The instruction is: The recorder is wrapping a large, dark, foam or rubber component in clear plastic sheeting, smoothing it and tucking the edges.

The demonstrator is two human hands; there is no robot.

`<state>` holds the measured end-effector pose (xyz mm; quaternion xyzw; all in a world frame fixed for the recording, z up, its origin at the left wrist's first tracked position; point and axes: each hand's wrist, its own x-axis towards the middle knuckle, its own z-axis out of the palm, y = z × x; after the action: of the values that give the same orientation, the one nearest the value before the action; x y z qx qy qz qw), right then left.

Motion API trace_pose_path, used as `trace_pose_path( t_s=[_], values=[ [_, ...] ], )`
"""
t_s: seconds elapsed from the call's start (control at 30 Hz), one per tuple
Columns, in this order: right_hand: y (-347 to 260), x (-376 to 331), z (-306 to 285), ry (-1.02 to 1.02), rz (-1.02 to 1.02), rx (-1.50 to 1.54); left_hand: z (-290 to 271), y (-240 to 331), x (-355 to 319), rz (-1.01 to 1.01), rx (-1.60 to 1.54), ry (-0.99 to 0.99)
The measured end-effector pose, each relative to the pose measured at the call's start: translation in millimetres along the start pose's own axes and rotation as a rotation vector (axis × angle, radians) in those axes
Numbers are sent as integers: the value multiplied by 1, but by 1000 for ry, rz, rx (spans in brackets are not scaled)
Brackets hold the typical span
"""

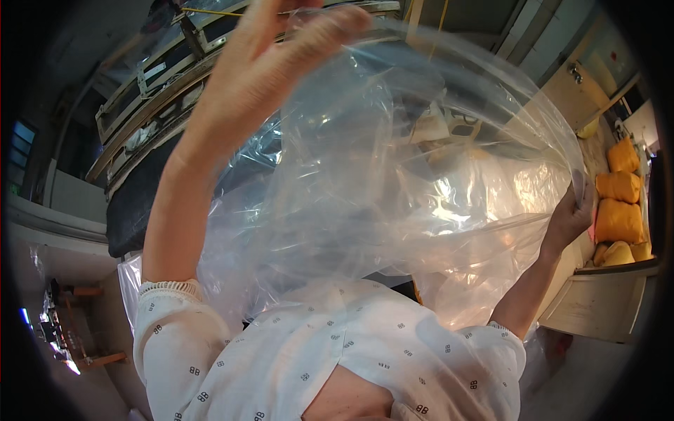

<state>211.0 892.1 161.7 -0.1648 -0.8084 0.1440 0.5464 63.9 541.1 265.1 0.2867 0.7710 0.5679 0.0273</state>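
Observation:
A large, clear plastic sheet (337,161) billows in front of my chest, wrinkled and catching the light. My left hand (302,49) is raised high at the top of the view, a little blurred, with its fingers closing on the far edge of the plastic. Out to the right and lower, my right hand (572,214) grips the same sheet by its side edge, fingers closed. Between the two hands the upper edge bows in a wide arc. More of the plastic hangs down toward my waist, and what lies beneath shows only dimly through it.
Behind the plastic stands a long machine frame (151,133) with rails. Dark cloth (137,207) drapes at its left end. Yellow-orange bundles (619,221) are stacked at the right, above a pale cabinet (597,305). A wooden stand (77,326) is at the lower left.

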Motion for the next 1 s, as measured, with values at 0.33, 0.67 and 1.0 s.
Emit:
trace_pose_path(
  t_s=[0.33,0.67,1.0],
  values=[
    [31,19,-21,51,-43,-134,-32,-56,37,275,860,-166],
    [19,35,-3,54,-91,-124,-37,11,12,432,846,224],
    [103,19,-8,60,-86,-364,-19,-115,-42,-324,245,-32]
  ],
)
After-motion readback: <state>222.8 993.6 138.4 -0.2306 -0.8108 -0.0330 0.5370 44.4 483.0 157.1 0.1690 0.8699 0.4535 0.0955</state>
